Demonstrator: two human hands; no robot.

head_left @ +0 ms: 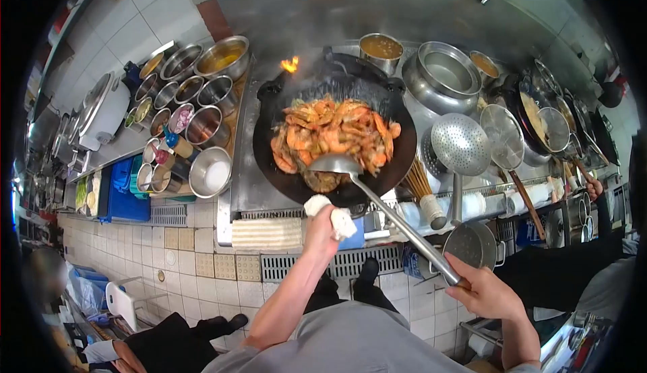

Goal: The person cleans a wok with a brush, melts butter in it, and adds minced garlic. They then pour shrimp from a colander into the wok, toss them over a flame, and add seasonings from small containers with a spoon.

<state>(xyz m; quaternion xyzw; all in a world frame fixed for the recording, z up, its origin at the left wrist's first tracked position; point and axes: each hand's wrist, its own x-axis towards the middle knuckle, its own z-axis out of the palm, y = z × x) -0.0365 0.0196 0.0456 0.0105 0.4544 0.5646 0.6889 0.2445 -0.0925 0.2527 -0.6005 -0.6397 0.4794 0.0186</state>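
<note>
A large black wok (404, 147) sits on the stove, heaped with orange-red shrimp (337, 127). My left hand (322, 230) is closed around a white cloth (340, 223) at the wok's near edge; whether a wok handle lies under the cloth is hidden. Gripped near its end by my right hand (486, 290), a long-handled metal ladle (397, 221) slants up to the left. Its bowl rests over the near side of the shrimp, and some food shows just below it. Steam rises behind the wok, and a small flame (290, 64) burns at its back left.
Metal bowls (210, 171) and seasoning pots crowd the left counter. On the right are a perforated skimmer (461, 144), a mesh strainer (502, 136), a bamboo brush (421, 188) and a big steel pot (438, 93). Other people stand at the right and lower left.
</note>
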